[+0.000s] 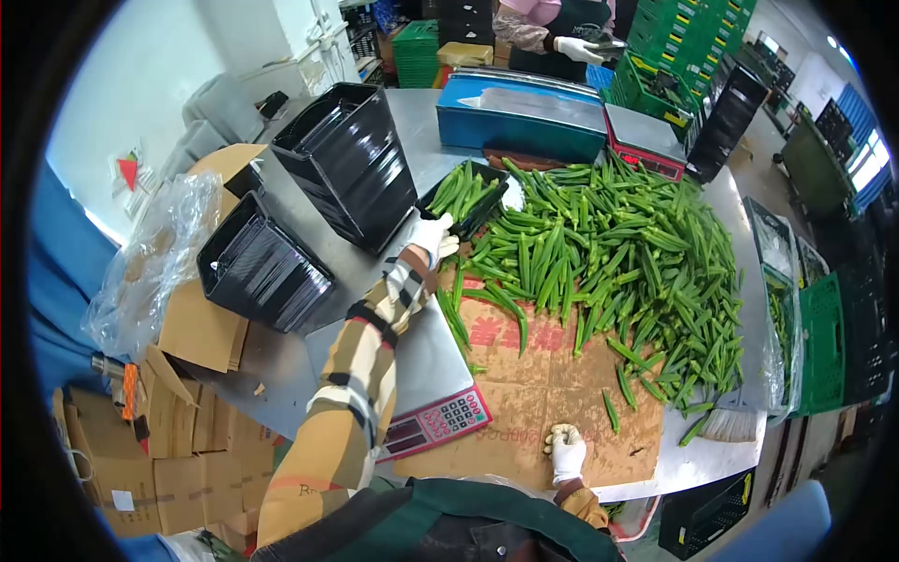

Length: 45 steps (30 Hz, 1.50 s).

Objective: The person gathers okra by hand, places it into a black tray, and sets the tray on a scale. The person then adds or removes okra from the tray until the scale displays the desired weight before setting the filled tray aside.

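Note:
My left hand (pixel 433 237), in a white glove, reaches forward across the steel table with its fingers closed on the near edge of a black tray (pixel 479 208). Green okra pods (pixel 459 192) fill part of this tray. A small white patch (pixel 513 195) shows at its right end. Low on the cardboard sheet (pixel 524 375), my right hand (pixel 567 454) is curled into a gloved fist, with nothing showing in it. A large heap of okra (pixel 646 272) covers the sheet's far and right side, and a few loose pods lie between heap and fist.
Under my left forearm stands a scale (pixel 435 375) with a red keypad. Stacks of black trays (pixel 361 159) rise at the left. Behind the heap are a blue box-shaped machine (pixel 520 112) and a second scale (pixel 646 136). A brush (pixel 730 424) lies right; another person (pixel 552 37) stands beyond.

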Each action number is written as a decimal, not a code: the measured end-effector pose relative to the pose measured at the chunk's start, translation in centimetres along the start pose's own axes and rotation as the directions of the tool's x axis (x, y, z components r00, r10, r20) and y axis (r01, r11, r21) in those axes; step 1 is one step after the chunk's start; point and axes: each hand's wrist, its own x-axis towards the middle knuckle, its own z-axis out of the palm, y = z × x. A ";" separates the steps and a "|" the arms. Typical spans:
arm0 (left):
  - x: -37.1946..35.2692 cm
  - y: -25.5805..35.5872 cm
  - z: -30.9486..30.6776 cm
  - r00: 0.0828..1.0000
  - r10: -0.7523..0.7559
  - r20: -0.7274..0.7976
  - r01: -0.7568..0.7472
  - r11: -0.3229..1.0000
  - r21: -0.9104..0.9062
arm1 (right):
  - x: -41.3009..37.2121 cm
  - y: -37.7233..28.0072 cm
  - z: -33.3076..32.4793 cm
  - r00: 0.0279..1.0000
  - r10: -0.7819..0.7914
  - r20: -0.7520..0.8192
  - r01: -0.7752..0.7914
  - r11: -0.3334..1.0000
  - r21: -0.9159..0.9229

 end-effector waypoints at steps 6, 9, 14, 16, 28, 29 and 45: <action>-14.2 7.8 -6.4 0.377 0.875 0.302 -0.645 0.014 0.764 | 0.6 1.3 0.3 0.998 -0.057 0.002 0.057 0.996 -0.071; -24.9 12.8 -8.7 0.394 0.919 0.020 -0.503 0.197 0.842 | 0.5 1.3 0.1 0.997 -0.072 -0.003 0.072 0.996 -0.057; -25.8 13.6 -29.9 0.450 0.893 0.007 -0.011 -0.003 1.000 | -1.4 0.9 -1.8 0.923 -0.376 -0.085 0.307 0.849 -0.429; -25.3 13.3 -34.0 0.545 0.837 0.042 0.001 -0.051 0.999 | -2.2 0.2 -3.7 0.798 -0.571 -0.193 0.389 0.732 -0.559; -24.9 20.0 -40.1 0.336 0.913 -0.233 -0.319 0.343 0.884 | -10.8 7.6 -27.6 0.627 -0.021 -0.778 -0.695 0.436 -0.572; -26.1 20.3 -39.2 0.211 0.952 -0.222 -0.277 0.276 0.920 | -12.1 9.0 -28.8 0.510 -0.022 -0.860 -0.795 0.368 -0.482; -35.8 1.9 -4.9 0.829 0.383 0.408 -0.536 0.330 0.777 | 8.0 -6.4 -22.2 0.629 -0.747 -0.218 0.274 0.475 -0.836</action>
